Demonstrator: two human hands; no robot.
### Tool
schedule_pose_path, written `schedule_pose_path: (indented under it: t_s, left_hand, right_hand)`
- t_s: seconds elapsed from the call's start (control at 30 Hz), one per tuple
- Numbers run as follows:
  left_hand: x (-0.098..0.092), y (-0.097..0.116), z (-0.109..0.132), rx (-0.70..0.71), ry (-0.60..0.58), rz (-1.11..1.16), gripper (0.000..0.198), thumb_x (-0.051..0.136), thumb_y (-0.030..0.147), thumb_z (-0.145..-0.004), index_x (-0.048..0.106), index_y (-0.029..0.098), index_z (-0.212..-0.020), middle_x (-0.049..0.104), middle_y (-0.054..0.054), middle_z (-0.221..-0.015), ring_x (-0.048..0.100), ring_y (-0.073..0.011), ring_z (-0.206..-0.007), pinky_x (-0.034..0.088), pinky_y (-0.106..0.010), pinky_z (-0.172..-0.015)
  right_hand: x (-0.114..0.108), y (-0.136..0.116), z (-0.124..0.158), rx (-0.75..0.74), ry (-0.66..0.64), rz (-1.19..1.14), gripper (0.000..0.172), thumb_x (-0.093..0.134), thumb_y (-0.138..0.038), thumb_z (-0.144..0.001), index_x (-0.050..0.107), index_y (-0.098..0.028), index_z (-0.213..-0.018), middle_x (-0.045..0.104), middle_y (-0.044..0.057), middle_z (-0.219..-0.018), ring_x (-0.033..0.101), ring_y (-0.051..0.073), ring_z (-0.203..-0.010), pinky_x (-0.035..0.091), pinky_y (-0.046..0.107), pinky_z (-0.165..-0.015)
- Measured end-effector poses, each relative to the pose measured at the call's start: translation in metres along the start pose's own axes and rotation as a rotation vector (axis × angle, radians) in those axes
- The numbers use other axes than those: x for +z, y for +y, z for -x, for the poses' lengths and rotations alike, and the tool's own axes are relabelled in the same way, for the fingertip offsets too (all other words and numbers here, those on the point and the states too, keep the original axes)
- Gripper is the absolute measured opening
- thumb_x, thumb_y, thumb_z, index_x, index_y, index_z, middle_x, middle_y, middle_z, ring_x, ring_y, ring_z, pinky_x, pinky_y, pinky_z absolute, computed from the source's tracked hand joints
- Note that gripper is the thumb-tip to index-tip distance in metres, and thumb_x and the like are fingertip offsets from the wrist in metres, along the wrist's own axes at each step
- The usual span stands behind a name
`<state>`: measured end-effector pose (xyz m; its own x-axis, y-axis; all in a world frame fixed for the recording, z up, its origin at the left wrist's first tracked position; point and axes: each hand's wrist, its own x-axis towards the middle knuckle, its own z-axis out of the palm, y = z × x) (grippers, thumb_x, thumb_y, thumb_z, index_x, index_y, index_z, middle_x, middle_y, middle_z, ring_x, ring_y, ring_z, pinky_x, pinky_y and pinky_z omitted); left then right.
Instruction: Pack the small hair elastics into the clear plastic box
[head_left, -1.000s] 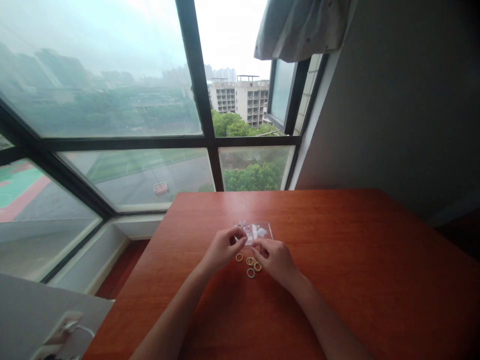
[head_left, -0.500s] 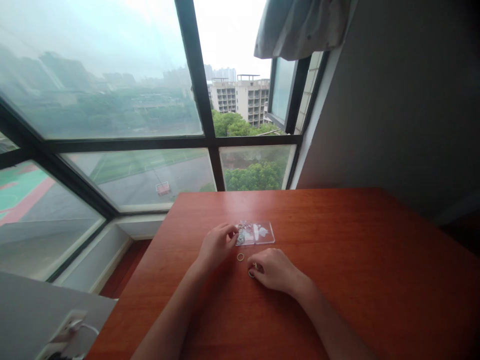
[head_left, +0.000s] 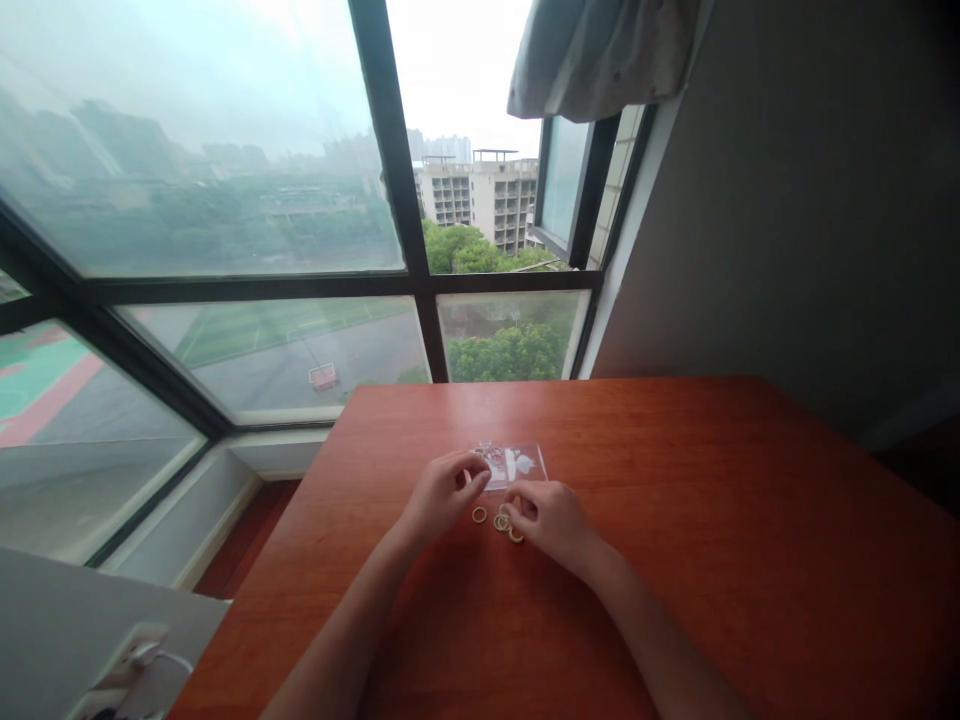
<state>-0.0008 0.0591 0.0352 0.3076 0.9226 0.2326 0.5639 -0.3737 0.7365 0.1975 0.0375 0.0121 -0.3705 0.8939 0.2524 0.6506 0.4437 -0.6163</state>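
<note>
Fingers curled and thumb close to the fingertips, my left hand (head_left: 444, 492) is at the left end of a small clear plastic box (head_left: 541, 462) and hides part of it. Anything between those fingertips is too small to make out. Small rings in pinkish and silvery tones (head_left: 495, 455) show in the box's left part. My right hand (head_left: 553, 518) is closed just in front of the box; what its fingertips hold, if anything, is unclear. Below them, overlapping pale gold rings (head_left: 502, 522) and another gold ring (head_left: 516, 536) lie on the table. A separate gold ring (head_left: 479, 515) lies between the hands.
The reddish-brown wooden table (head_left: 675, 450) reaches to a dark-framed window (head_left: 315, 290). A grey wall (head_left: 735, 220) rises at the right, and a curtain (head_left: 600, 55) hangs above. At lower left is a wall socket with a white plug (head_left: 146, 653).
My right hand has moved up toward the box, leaving several gold rings on the table under its fingers. My left hand has shifted slightly right across the box's left end.
</note>
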Motion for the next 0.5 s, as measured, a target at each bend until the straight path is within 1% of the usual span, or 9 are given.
schedule_pose_path:
  t_s: [0.07,0.13,0.23,0.37,0.5]
  left_hand:
    - [0.002,0.006,0.001,0.001,-0.061,0.071,0.021,0.055,0.03,-0.085,0.067,0.014,-0.079,0.059,0.0,-0.067,0.044,-0.0088,-0.057,0.034,-0.019,-0.054]
    - [0.005,0.011,0.002,-0.005,-0.106,0.127,0.022,0.057,0.032,-0.085,0.068,0.014,-0.079,0.058,0.001,-0.064,0.044,-0.0085,-0.056,0.034,-0.018,-0.054]
    - [0.008,0.013,0.002,-0.025,-0.137,0.171,0.02,0.059,0.031,-0.083,0.068,0.014,-0.08,0.056,0.002,-0.061,0.044,-0.0081,-0.055,0.034,-0.018,-0.053]
    - [0.01,0.012,0.002,-0.046,-0.134,0.189,0.017,0.06,0.029,-0.082,0.068,0.014,-0.08,0.056,0.002,-0.059,0.043,-0.008,-0.054,0.034,-0.017,-0.052]
    - [0.012,0.012,0.002,-0.038,-0.135,0.19,0.016,0.061,0.027,-0.08,0.068,0.013,-0.079,0.056,0.002,-0.059,0.045,-0.0086,-0.055,0.034,-0.017,-0.051]
  right_hand:
    - [-0.001,0.003,-0.001,0.034,0.096,-0.031,0.011,0.058,-0.026,-0.082,0.068,-0.022,-0.081,0.06,-0.003,-0.058,0.053,0.011,-0.053,0.033,0.021,-0.056]
    - [-0.002,0.004,-0.002,0.051,0.151,-0.045,0.012,0.058,-0.029,-0.083,0.068,-0.021,-0.082,0.059,-0.003,-0.056,0.052,0.011,-0.052,0.033,0.021,-0.055]
    - [-0.003,0.001,-0.001,0.037,0.166,-0.034,0.013,0.059,-0.03,-0.083,0.067,-0.02,-0.08,0.059,-0.002,-0.058,0.052,0.011,-0.053,0.032,0.021,-0.055]
    - [-0.003,-0.001,-0.001,0.0,0.195,-0.013,0.014,0.059,-0.031,-0.084,0.068,-0.021,-0.08,0.06,-0.002,-0.058,0.052,0.011,-0.052,0.033,0.021,-0.056]
    - [-0.001,0.0,0.0,-0.016,0.214,-0.002,0.014,0.058,-0.031,-0.085,0.068,-0.02,-0.081,0.06,-0.002,-0.058,0.052,0.011,-0.053,0.033,0.021,-0.056]
